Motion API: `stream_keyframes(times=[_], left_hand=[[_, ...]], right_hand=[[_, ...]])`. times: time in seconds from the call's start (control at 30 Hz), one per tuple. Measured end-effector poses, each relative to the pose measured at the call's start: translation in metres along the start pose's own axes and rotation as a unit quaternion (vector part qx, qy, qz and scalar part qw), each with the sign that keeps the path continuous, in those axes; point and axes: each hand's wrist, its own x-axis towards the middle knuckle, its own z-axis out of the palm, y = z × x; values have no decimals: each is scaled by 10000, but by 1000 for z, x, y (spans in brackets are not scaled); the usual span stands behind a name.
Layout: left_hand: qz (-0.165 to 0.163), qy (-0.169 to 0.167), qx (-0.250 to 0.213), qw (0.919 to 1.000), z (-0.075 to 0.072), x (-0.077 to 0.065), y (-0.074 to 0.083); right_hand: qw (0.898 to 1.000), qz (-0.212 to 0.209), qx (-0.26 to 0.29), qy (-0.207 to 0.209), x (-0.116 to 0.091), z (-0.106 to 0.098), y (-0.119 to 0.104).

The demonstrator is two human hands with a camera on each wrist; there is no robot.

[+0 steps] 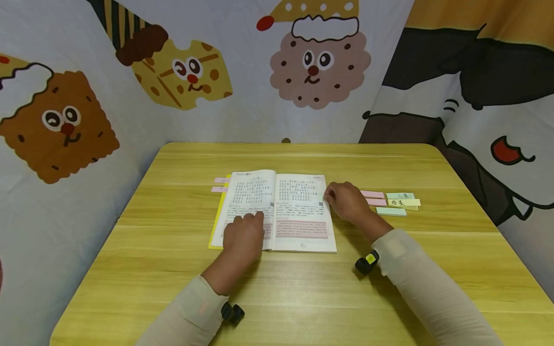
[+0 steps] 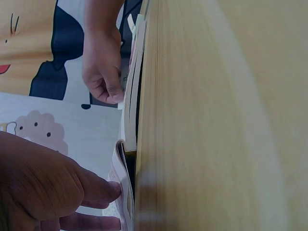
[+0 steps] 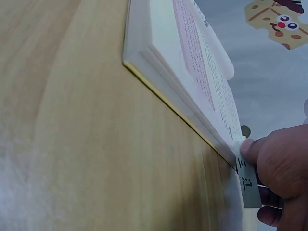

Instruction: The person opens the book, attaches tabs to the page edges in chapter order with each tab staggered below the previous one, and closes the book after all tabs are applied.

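Observation:
An open book (image 1: 300, 192) with printed pages and a yellow cover lies on the table. On its left page rests my left hand (image 1: 244, 235), near the spine; the left wrist view shows its fingertips (image 2: 114, 191) touching the paper. At the right page's outer edge, my right hand (image 1: 346, 202) pinches a pale green sticky tab (image 3: 249, 187) with handwritten characters. The thumb lies over the tab where it meets the page edge, while the rest sticks out beyond the book. Two pink tabs (image 1: 219, 189) project from the book's left side.
Right of my right hand lie pink sticky notes (image 1: 374, 202), green sticky notes (image 1: 391, 211) and a yellow note (image 1: 404, 202) with handwriting. The wooden table (image 1: 298, 293) reaches back to a cartoon-printed cloth (image 1: 251, 120).

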Motion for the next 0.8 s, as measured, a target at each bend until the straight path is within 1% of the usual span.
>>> stream_keyframes(times=[0.13, 0.23, 0.57, 0.63, 0.8], left_hand=[[4, 21, 12, 10000, 0, 0, 0], [-3, 24, 11, 10000, 0, 0, 0], [23, 41, -7, 10000, 0, 0, 0], [20, 42, 1, 10000, 0, 0, 0], [29, 56, 17, 10000, 0, 0, 0]], right_hand=[[9998, -70, -194, 15, 0, -2, -1], [9996, -168, -211, 63, 0, -2, -1], [9965, -788, -113, 268, 3, 0, 3], [9964, -800, -131, 267, 4, 0, 4], [9973, -675, -189, 220, 4, 0, 4]])
